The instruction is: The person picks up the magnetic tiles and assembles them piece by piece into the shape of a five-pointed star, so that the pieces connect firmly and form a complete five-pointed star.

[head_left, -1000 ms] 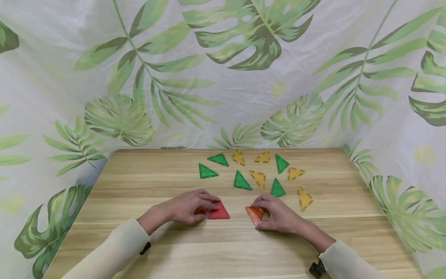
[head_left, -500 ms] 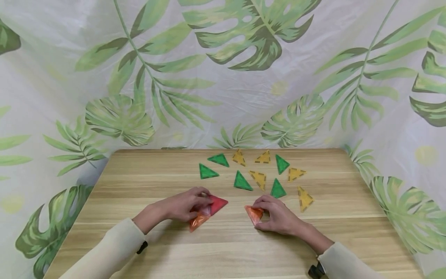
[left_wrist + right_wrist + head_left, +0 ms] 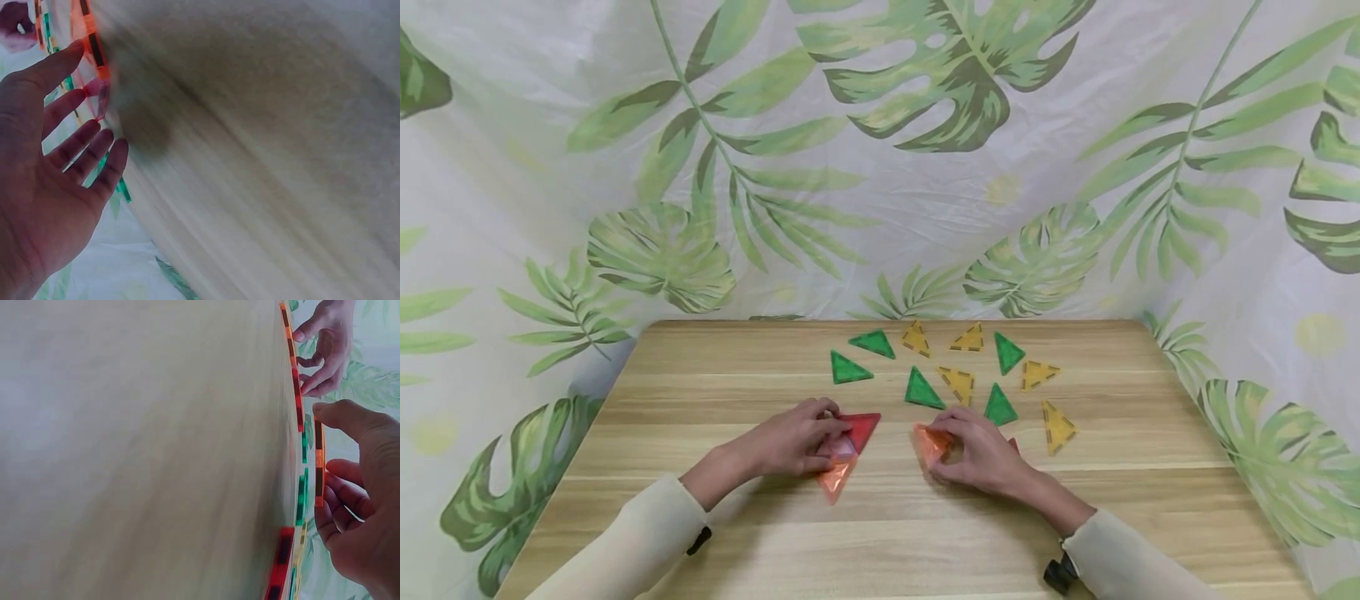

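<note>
My left hand (image 3: 793, 437) grips a joined group of flat magnetic tiles, its thumb and fingertips at the group's left side. The group has a red triangle (image 3: 861, 429) at the back, a pale purple piece (image 3: 844, 447) in the middle and an orange triangle (image 3: 837, 479) in front. To the right, my right hand (image 3: 977, 454) pinches another orange triangular tile (image 3: 320, 464) by its edges between thumb and fingertips. In the right wrist view this tile stands a little off the tabletop. A red tile (image 3: 279, 565) lies beneath the right hand, mostly hidden in the head view.
Green triangular tiles (image 3: 850, 367) and yellow triangular tiles (image 3: 1057, 427) lie scattered towards the back of the wooden table (image 3: 715, 358). A leaf-patterned cloth (image 3: 910, 217) hangs behind and around it. Dark wrist devices (image 3: 1060, 577) sit at the cuffs.
The left hand has turned the joined tiles, bringing the orange piece to the front and the red one to the back. The right hand has moved its orange tile left, uncovering a red corner.
</note>
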A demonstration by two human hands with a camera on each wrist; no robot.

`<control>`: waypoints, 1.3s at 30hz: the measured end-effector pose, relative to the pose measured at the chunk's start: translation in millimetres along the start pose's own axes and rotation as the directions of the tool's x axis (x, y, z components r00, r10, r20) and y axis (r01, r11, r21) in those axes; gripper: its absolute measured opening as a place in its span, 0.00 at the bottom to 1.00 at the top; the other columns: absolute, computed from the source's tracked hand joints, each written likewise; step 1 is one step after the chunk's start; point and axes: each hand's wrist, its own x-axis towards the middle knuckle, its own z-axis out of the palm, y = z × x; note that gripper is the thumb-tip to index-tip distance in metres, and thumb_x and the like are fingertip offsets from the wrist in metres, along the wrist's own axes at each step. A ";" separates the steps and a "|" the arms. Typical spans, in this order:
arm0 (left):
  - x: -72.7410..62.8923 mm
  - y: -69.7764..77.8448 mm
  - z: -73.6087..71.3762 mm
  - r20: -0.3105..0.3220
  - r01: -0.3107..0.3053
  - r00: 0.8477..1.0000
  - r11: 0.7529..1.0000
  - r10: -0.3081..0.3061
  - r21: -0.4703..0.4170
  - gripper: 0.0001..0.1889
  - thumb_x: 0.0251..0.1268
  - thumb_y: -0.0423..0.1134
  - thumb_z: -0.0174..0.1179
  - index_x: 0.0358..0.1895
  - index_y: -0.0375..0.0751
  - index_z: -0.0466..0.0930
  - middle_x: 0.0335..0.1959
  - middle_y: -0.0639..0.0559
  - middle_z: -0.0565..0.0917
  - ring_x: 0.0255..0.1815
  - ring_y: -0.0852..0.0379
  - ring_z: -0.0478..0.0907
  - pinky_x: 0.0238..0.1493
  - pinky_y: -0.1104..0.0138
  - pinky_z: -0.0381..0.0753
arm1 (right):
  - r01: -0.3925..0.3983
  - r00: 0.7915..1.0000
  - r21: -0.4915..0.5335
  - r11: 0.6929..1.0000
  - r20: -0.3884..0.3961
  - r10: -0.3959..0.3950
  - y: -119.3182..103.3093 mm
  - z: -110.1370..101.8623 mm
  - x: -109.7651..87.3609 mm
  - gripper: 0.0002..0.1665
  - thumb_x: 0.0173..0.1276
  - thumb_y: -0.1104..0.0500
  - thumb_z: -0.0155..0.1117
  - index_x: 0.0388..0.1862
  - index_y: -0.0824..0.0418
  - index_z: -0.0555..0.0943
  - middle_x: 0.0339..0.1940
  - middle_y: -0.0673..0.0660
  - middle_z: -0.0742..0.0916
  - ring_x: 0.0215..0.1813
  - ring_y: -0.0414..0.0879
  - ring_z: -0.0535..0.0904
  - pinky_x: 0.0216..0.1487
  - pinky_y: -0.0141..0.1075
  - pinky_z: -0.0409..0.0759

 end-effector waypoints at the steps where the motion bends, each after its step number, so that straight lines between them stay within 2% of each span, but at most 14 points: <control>1: -0.1 -0.2 1.0 -0.013 -0.002 1.000 1.000 0.003 0.014 0.29 0.67 0.46 0.74 0.68 0.39 0.82 0.66 0.41 0.77 0.61 0.47 0.75 0.60 0.52 0.82 | -0.001 1.000 -0.004 1.000 -0.008 0.001 -0.6 1.4 2.1 0.28 0.53 0.52 0.86 0.53 0.60 0.90 0.52 0.50 0.87 0.54 0.44 0.82 0.55 0.43 0.85; 7: 0.7 -0.2 4.4 -0.062 -0.003 0.998 0.996 0.008 0.088 0.29 0.66 0.52 0.74 0.66 0.40 0.83 0.67 0.44 0.79 0.66 0.46 0.76 0.63 0.50 0.81 | -0.013 0.999 0.011 1.000 -0.042 0.013 -7.2 11.4 17.9 0.30 0.51 0.53 0.88 0.52 0.61 0.90 0.50 0.52 0.87 0.53 0.46 0.82 0.55 0.43 0.85; 15: 2.8 4.4 10.4 -0.077 0.062 0.995 0.996 -0.056 0.067 0.31 0.65 0.56 0.74 0.65 0.41 0.84 0.63 0.45 0.80 0.62 0.47 0.78 0.61 0.48 0.82 | -0.052 0.998 0.024 0.998 -0.045 0.053 -14.8 29.1 36.4 0.31 0.50 0.53 0.89 0.51 0.63 0.89 0.49 0.55 0.88 0.52 0.47 0.82 0.55 0.44 0.84; 21: 3.1 7.0 13.0 -0.104 0.072 0.993 0.994 -0.064 0.077 0.31 0.65 0.58 0.74 0.64 0.42 0.85 0.59 0.49 0.81 0.58 0.50 0.79 0.57 0.50 0.83 | -0.087 0.996 0.012 0.996 -0.037 0.087 -21.5 38.2 46.7 0.29 0.50 0.54 0.87 0.51 0.64 0.89 0.47 0.55 0.87 0.49 0.46 0.81 0.51 0.42 0.84; 27: 5.8 9.5 15.1 -0.143 0.074 0.988 0.993 -0.061 0.086 0.32 0.61 0.59 0.76 0.63 0.42 0.86 0.55 0.51 0.82 0.54 0.52 0.79 0.53 0.53 0.84 | -0.116 0.993 -0.024 0.993 -0.041 0.115 -24.9 43.6 54.5 0.31 0.51 0.52 0.87 0.51 0.65 0.89 0.46 0.56 0.87 0.49 0.47 0.81 0.52 0.42 0.85; 33: 7.4 10.2 14.9 -0.140 0.094 0.987 0.990 -0.079 0.106 0.33 0.60 0.60 0.76 0.63 0.44 0.86 0.54 0.52 0.81 0.53 0.54 0.78 0.53 0.54 0.84 | -0.118 0.992 -0.051 0.992 -0.055 0.115 -26.0 47.6 61.1 0.31 0.49 0.50 0.88 0.49 0.65 0.90 0.44 0.56 0.88 0.46 0.47 0.81 0.49 0.42 0.84; 39: 9.0 12.1 14.3 -0.138 0.098 0.987 0.988 -0.081 0.119 0.33 0.59 0.60 0.76 0.63 0.45 0.86 0.53 0.52 0.81 0.51 0.54 0.77 0.52 0.53 0.84 | -0.156 0.987 -0.034 0.987 -0.047 0.154 -27.8 50.9 64.6 0.31 0.49 0.50 0.90 0.48 0.64 0.90 0.44 0.55 0.88 0.46 0.47 0.81 0.48 0.42 0.83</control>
